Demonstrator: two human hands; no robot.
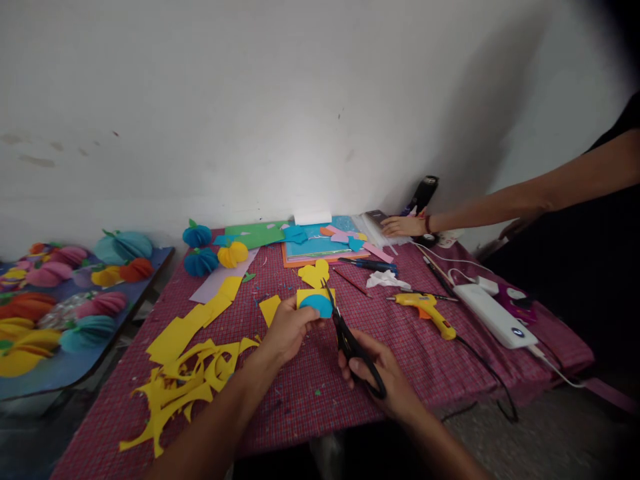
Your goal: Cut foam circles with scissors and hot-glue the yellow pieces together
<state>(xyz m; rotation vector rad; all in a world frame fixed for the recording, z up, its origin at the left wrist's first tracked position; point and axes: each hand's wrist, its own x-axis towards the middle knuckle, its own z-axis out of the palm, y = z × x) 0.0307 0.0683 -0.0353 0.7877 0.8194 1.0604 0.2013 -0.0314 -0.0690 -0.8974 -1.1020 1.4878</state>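
Note:
My left hand (293, 328) pinches a blue paper circle (316, 305) laid over a piece of yellow paper (302, 294). In my right hand (373, 370) are black scissors (350, 343), their blades slightly apart and pointing up at the right edge of the yellow paper. Cut yellow rounds (314, 274) lie just beyond the blades. Curved yellow scraps (193, 377) are heaped left of my left forearm, with yellow paper pieces (197, 319) behind them.
A yellow glue gun (425, 312), a white power bank (495, 317) and a crumpled tissue (387, 279) lie on the right. Another person's hand (403, 227) rests on plastic bags at the back right. Paper pumpkins (123, 248) fill a blue table on the left.

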